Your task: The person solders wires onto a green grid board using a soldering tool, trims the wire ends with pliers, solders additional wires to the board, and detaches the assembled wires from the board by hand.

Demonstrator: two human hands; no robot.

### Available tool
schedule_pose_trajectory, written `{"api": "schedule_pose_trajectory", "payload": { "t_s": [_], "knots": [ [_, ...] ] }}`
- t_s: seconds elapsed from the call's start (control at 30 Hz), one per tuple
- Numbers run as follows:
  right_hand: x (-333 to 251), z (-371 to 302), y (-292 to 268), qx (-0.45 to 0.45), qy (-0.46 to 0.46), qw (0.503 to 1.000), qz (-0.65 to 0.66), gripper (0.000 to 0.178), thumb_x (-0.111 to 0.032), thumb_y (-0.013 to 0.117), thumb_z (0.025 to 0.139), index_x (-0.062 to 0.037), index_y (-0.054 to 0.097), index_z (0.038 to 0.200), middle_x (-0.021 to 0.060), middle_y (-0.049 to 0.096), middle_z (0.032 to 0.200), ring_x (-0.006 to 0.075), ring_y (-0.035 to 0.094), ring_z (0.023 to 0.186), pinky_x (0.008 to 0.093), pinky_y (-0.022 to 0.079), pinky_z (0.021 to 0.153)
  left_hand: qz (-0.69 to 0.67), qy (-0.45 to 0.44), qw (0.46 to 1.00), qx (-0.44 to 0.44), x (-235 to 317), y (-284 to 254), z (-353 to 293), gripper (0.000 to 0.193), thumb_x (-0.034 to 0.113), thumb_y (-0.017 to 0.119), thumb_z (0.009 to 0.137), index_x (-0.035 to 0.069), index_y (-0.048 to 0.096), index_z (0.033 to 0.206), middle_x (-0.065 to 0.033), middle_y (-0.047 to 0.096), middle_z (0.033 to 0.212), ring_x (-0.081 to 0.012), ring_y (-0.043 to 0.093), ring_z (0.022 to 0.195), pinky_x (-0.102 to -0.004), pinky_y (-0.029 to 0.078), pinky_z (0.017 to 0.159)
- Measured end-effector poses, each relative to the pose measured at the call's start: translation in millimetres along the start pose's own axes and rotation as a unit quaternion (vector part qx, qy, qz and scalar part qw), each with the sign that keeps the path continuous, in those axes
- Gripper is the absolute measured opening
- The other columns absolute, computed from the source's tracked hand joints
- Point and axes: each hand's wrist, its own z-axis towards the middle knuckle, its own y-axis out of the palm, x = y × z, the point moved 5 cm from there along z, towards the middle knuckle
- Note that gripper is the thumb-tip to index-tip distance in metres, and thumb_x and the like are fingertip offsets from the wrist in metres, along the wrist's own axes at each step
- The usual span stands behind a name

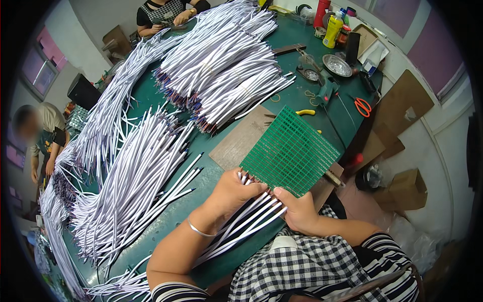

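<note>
Between my hands is a thin green gridded panel [291, 153], tilted, with its lower edge toward me. At that edge several white cables [251, 216] meet it, their coloured wire ends close to the panel. My left hand [232, 190] is closed around cable ends at the panel's lower left corner, its thumb pointing right. My right hand [298, 207] grips the lower edge of the panel, thumb on top, beside the outer cables. The fingers beneath the panel are hidden. Under the panel lies a brown board [236, 138].
Big bundles of white cables [226, 70] cover the green table [196, 201] at left and centre. Pliers with yellow handles [305, 112], a green soldering iron [328, 91], a metal dish [337, 65] and red scissors [363, 106] lie at right. Two people work nearby.
</note>
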Motion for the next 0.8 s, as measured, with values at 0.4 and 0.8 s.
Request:
{"api": "schedule_pose_trajectory", "payload": {
  "t_s": [0.4,0.8],
  "knots": [
    [6.7,-5.2,-4.2,0.028,-0.036,0.998,-0.054,0.028,0.003,0.052,0.084,-0.0001,0.052,0.111,0.0078,0.059,0.105,0.0157,0.058,0.093,0.0305,0.047,0.083,0.071,0.033,0.997,0.007,-3.6,-0.7,-2.6,0.015,0.005,0.065,0.076,0.001,0.063,0.09,-0.0034,0.064,0.081,-0.0094,0.058,0.07,-0.0235,0.048,0.065],
    [-2.3,-5.2,-4.1,0.014,-0.099,0.98,-0.172,0.021,-0.002,0.054,0.086,0.0018,0.055,0.107,0.0059,0.06,0.1,0.0135,0.057,0.089,0.0284,0.046,0.081,0.03,0.041,0.999,0.001,-6.7,-0.7,4.1,0.011,0.004,0.064,0.075,0.002,0.062,0.086,-0.0023,0.062,0.078,-0.0082,0.056,0.068,-0.0228,0.046,0.063]
  ]
}}
